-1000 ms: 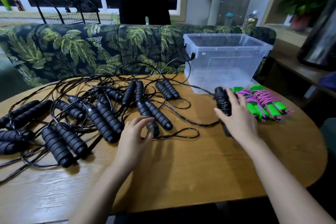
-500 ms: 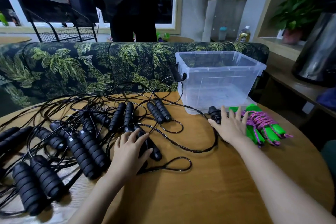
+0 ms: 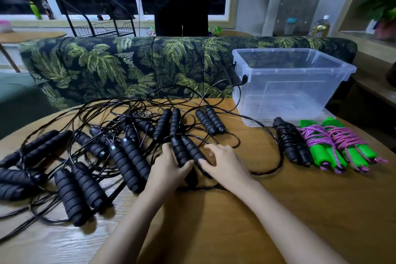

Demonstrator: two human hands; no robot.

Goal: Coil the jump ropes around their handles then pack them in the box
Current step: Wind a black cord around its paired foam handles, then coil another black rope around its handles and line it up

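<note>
Head view: left hand (image 3: 169, 170) and right hand (image 3: 225, 165) hold two black handles (image 3: 189, 152)

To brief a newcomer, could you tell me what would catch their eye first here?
A tangle of black jump ropes covers the left of the table, with the left hand and right hand on one pair of handles. An empty clear box stands at right behind coiled green-handled ropes.

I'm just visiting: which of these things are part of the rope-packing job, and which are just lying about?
Job: left hand and right hand gripping a pair of black handles; tangled black ropes; coiled black rope; two coiled green-handled ropes; clear box.
Lying about: palm-print sofa; wire rack; bottle; potted plant.
</note>
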